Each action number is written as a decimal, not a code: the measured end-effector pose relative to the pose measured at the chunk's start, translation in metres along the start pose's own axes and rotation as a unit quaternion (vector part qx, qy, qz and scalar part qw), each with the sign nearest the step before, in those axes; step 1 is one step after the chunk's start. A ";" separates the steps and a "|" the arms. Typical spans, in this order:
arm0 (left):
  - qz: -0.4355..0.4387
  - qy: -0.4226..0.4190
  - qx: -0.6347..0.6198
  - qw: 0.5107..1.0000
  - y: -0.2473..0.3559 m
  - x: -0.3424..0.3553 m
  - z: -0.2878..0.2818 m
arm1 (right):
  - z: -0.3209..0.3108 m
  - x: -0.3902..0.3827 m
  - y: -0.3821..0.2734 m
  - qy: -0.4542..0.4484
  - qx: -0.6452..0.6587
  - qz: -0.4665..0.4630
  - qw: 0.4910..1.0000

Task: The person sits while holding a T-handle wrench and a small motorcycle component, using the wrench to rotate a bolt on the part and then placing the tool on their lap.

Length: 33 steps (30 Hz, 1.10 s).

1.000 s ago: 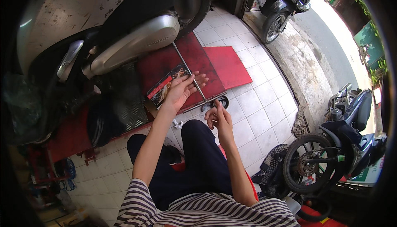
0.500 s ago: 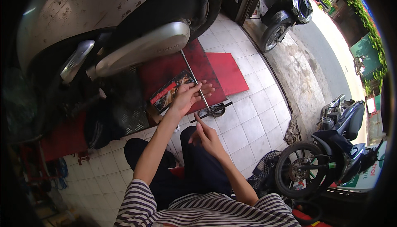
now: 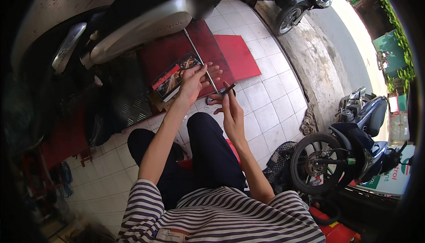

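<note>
A long T-handle wrench (image 3: 195, 47) slants from the silver side cover (image 3: 150, 24) of a scooter down toward me. My left hand (image 3: 193, 82) holds its shaft loosely, the thumb on one side and the fingers partly extended on the other. At the near end, the fingers of my right hand (image 3: 231, 112) are around the dark crossbar. The wrench's far tip meets the scooter by the cover's lower edge; what it sits on is too small to make out. Beside my left hand, a dark box with a red band and pictures (image 3: 175, 75) lies on the red platform (image 3: 217, 68).
The scooter fills the upper left above the platform's metal tread plate (image 3: 135, 106). White floor tiles (image 3: 270, 94) extend to the right. A parked motorcycle (image 3: 354, 150) stands at right, near a checked cloth (image 3: 280, 165). Another scooter (image 3: 294, 6) is beyond the doorway.
My right hand has risen and closed around the crossbar, which has turned. My left hand stays at the shaft, its fingers a little more curled. The whole view has shifted slightly.
</note>
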State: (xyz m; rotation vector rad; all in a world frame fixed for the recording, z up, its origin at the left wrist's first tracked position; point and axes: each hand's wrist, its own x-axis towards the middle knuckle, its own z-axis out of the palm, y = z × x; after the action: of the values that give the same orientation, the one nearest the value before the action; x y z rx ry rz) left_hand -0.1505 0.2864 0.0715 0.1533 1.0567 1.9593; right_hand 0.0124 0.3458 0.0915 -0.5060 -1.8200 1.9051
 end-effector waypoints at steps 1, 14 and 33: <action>-0.017 0.000 0.028 0.999 -0.001 -0.007 0.003 | 0.000 -0.003 -0.001 0.006 -0.030 0.004 1.000; -0.033 -0.019 0.021 0.999 -0.004 0.005 -0.020 | -0.009 -0.013 0.026 -0.208 0.128 0.116 0.963; 0.003 -0.048 -0.022 0.999 0.001 0.002 -0.013 | -0.021 -0.003 0.016 -0.012 0.162 0.113 0.980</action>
State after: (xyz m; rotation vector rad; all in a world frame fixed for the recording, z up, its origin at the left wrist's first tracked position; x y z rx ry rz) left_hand -0.1590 0.2796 0.0635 0.2240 0.9507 1.9588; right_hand 0.0253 0.3610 0.0738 -0.5954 -1.4724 2.3135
